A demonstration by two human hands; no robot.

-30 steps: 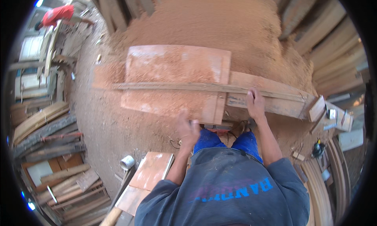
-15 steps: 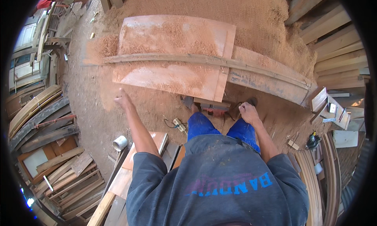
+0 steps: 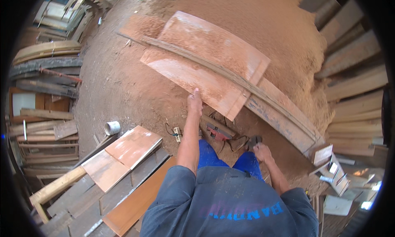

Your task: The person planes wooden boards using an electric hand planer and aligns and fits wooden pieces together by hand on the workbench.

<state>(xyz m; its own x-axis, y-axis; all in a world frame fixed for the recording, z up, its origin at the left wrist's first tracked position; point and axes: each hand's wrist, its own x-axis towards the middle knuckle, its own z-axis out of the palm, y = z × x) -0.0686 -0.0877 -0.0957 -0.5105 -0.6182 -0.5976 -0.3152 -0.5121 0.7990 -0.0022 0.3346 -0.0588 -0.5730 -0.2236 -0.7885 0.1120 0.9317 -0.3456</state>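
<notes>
A wide reddish-brown wooden panel (image 3: 177,74), dusted with shavings, lies slanting in front of me. Along it runs a long narrow wooden strip (image 3: 205,65). At the panel's near edge is my left hand (image 3: 195,103), its fingers curled and its thumb over the edge, so it appears to grip the board. My right hand (image 3: 262,151) hangs low beside my right knee, fingers curled, with nothing visible in them. A red corded tool (image 3: 219,133) rests on the ground between my legs and the panel, partly hidden.
A long plank (image 3: 279,121) supports the panel's right side. Sawdust (image 3: 284,43) is heaped behind it. A white can (image 3: 112,128), two small panels (image 3: 133,142) and a power strip (image 3: 177,134) lie at left. Stacked timber (image 3: 354,93) lines the right.
My left hand has moved right, from beside the panel to its near edge. My right hand has lowered slightly. The view has turned, so the panel now slants down to the right.
</notes>
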